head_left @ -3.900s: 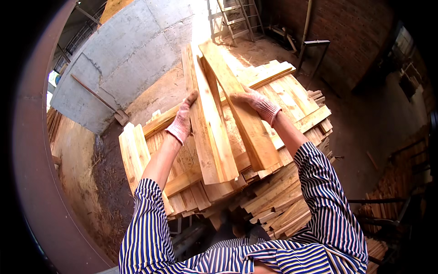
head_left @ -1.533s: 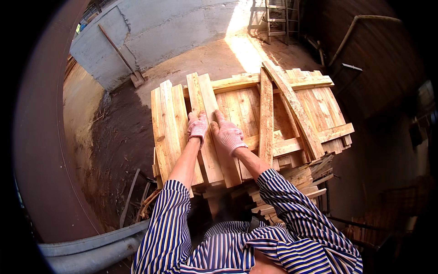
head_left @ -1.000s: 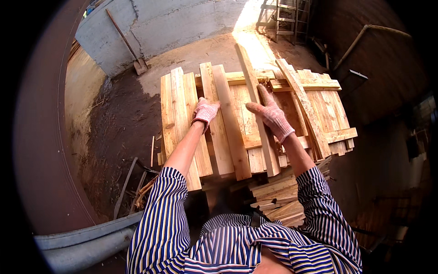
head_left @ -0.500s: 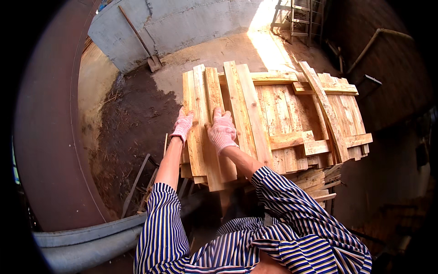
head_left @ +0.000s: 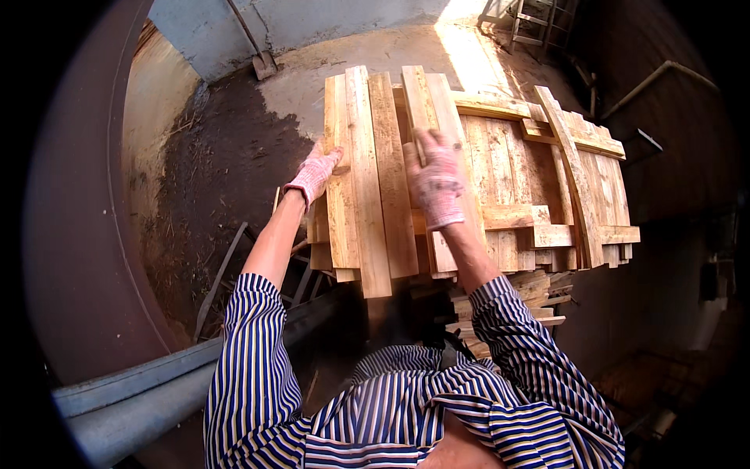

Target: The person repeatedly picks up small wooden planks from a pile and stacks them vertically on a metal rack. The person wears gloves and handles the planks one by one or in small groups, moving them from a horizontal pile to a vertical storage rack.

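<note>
The left hand [head_left: 316, 170] is right at the outer edge of the leftmost board [head_left: 341, 205], and whether it grips, I can't tell! Over comes the right hand [head_left: 437, 178], blurred, thumb wide of the fingers, above paired boards [head_left: 447, 105] across a narrow gap, all atop the timber stack [head_left: 498, 164].
</note>
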The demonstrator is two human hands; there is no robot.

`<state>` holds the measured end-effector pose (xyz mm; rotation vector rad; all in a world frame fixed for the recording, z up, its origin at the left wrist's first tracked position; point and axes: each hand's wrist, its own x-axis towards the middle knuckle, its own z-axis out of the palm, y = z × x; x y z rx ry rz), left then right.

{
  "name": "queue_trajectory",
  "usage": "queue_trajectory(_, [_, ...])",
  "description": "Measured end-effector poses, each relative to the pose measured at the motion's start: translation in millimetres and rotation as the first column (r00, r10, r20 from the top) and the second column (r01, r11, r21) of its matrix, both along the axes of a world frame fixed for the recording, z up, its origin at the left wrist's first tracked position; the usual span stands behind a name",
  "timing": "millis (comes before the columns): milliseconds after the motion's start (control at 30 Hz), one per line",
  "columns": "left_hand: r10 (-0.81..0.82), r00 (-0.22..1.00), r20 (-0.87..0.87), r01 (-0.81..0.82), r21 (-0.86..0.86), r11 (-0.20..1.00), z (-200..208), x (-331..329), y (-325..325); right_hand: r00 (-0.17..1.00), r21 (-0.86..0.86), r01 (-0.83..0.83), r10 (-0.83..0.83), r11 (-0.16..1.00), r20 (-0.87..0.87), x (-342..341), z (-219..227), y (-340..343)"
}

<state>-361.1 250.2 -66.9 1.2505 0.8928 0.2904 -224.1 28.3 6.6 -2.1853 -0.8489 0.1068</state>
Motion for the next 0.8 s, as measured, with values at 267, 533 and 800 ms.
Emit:
queue_trajectory(267, [-0.128, 0.991, 0.030, 0.127, 0.029, 0.991, 4.1, -12.1, 27.5, 0.716, 0.079, -0.079, 0.111, 0.994, -0.689, 66.2, -70.2, -26.9])
queue_trajectory(533, [-0.064, 0.994, -0.084, 0.074, 0.122, 0.990, -4.6, -8.6, 49.8, 0.734, 0.129, -0.001, 0.089, 0.992, -0.673, 37.6, -81.0, -12.6])
queue_trajectory(800, [-0.071, 0.993, 0.095, 0.070, 0.014, 0.997, -3.7, -27.4, 40.5, 0.847, -0.137, 0.002, -0.074, 0.991, -0.526, 35.6, -47.2, -20.5])
